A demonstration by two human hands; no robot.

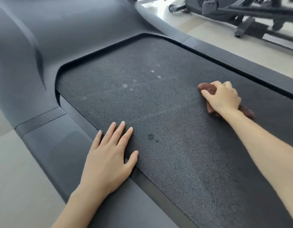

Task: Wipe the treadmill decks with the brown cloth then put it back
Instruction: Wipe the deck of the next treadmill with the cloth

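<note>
The treadmill deck (159,116) is a black textured belt running across the view, with pale dusty spots near its middle and far end. My right hand (223,97) presses the bunched brown cloth (208,89) onto the belt near its right edge; the cloth shows beyond my fingers and under my wrist. Flat on the belt's left edge rests my left hand (109,155), fingers spread, palm partly over the grey side rail (60,145). It holds nothing.
The grey motor cover (68,30) rises at the belt's far end. The right side rail (241,61) borders the belt. Beyond it, on the pale tiled floor (208,30), stands another black exercise machine (241,15). Floor also shows at the left.
</note>
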